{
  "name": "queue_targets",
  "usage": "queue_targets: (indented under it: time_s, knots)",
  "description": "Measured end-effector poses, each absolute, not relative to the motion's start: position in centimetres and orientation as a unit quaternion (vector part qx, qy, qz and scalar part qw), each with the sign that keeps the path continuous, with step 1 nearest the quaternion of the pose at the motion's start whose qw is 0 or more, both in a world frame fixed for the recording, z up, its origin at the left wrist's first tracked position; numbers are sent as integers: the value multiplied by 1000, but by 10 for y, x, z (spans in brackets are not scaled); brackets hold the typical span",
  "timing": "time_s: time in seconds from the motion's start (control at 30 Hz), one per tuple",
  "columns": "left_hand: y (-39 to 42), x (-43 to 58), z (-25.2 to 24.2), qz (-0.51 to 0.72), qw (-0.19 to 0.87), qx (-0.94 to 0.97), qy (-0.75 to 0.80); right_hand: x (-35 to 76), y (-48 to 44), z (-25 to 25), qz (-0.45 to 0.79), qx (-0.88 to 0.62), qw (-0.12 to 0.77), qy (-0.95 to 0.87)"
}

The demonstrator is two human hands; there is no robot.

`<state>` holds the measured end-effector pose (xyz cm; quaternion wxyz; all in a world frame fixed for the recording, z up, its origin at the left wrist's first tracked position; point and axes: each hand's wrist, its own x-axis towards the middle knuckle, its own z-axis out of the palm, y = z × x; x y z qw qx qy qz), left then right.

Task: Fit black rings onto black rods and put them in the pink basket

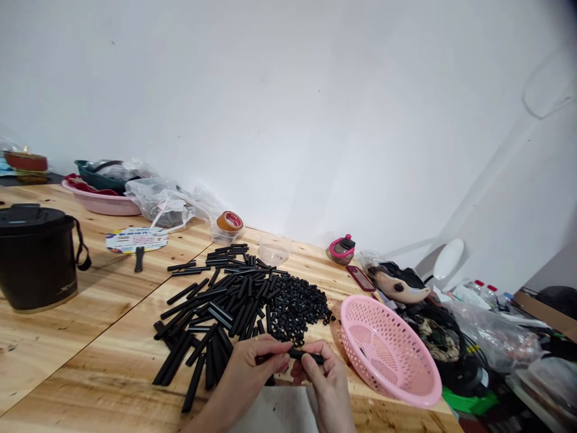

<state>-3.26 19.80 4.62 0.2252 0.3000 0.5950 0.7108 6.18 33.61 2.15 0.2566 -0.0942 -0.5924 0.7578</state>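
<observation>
A short black tube (297,353) is held level between my two hands near the table's front edge. My left hand (252,365) pinches it toward its left end with thumb and fingers. From the other side, my right hand (328,377) grips it with the thumb on top, and the right end pokes out past the fingers. Just beyond my hands lies a loose heap of black tubes (220,310) pointing many ways. Beside it, on the right, spreads a pile of small black ring-like pieces (300,304). Whether a small piece is between my fingertips is hidden.
A pink perforated basket (390,349) stands at the right, with cluttered bags and cables beyond it. At left is a black lidded bucket (36,258). Toward the wall are a tape roll (229,221), a clear bowl (274,251), a bottle (341,249) and a phone (360,278).
</observation>
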Motion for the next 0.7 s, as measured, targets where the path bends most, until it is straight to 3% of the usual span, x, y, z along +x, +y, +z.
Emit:
queue_targets:
  time_s: [0.17,0.43,0.7]
  knots:
    - [198,-34,44,708,200,313,600,61,336,23,777,-93,243,-573]
    - [199,-42,45,742,411,193,494,59,339,35,801,-50,203,-561]
    - [196,-36,39,734,410,190,507,62,337,28,783,-52,194,-589]
